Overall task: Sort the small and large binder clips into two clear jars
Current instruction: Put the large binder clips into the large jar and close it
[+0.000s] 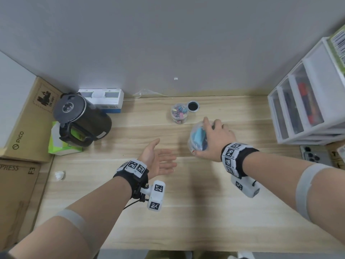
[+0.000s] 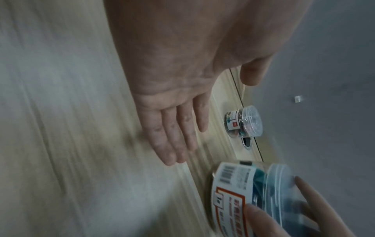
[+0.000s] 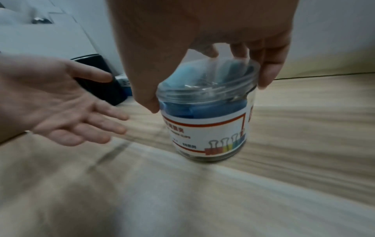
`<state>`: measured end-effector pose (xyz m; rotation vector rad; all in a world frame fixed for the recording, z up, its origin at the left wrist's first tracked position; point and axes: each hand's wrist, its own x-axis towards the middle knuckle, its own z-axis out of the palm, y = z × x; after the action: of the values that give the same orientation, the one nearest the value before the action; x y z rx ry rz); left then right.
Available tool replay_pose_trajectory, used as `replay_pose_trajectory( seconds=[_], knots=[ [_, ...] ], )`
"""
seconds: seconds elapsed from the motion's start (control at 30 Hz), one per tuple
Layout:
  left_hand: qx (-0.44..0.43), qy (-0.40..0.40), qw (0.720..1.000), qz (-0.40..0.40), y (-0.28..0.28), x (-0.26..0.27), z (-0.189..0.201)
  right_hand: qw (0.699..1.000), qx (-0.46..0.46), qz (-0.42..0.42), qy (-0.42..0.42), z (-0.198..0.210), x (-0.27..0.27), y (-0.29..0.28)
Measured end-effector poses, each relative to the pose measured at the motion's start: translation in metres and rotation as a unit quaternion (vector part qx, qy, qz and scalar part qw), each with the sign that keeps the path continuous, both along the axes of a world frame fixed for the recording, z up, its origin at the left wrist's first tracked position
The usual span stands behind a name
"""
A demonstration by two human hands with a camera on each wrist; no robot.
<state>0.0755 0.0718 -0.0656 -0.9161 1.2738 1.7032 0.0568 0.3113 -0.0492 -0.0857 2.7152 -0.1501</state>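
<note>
A large clear jar (image 1: 197, 137) (image 3: 205, 118) (image 2: 249, 190) with a white label holds blue binder clips. My right hand (image 1: 214, 135) (image 3: 205, 64) grips it from above, thumb and fingers curled round its rim. A smaller clear jar (image 1: 179, 113) (image 2: 243, 121) of small coloured clips stands farther back on the wooden desk (image 1: 186, 212). My left hand (image 1: 160, 159) (image 2: 176, 125) (image 3: 67, 112) hovers palm up with straight fingers, just left of the large jar, holding nothing.
A black cable hole (image 1: 193, 106) sits right behind the small jar. A dark kettle (image 1: 82, 118) and cardboard boxes (image 1: 28, 124) fill the left side. White drawers (image 1: 306, 103) stand at the right, with a phone (image 1: 313, 156) in front of them.
</note>
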Motion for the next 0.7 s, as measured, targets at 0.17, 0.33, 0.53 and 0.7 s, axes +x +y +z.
replay_pose_trajectory(
  seconds=[0.17, 0.33, 0.53, 0.7],
  knots=[
    [-0.024, 0.0, 1.0, -0.005, -0.012, -0.003, -0.005, 1.0, 0.028, -0.015, 0.001, -0.008, -0.034, 0.023],
    [-0.04, -0.012, 0.999, -0.009, -0.014, -0.006, -0.011, 0.999, 0.015, -0.029, -0.007, -0.011, -0.064, 0.024],
    [-0.035, -0.012, 0.999, 0.007, -0.012, -0.01, -0.013, 1.0, 0.017, -0.012, -0.014, -0.013, -0.095, 0.024],
    [-0.042, -0.013, 0.999, 0.02, -0.018, -0.01, -0.013, 1.0, 0.026, 0.002, -0.009, -0.018, -0.103, 0.024]
  ],
)
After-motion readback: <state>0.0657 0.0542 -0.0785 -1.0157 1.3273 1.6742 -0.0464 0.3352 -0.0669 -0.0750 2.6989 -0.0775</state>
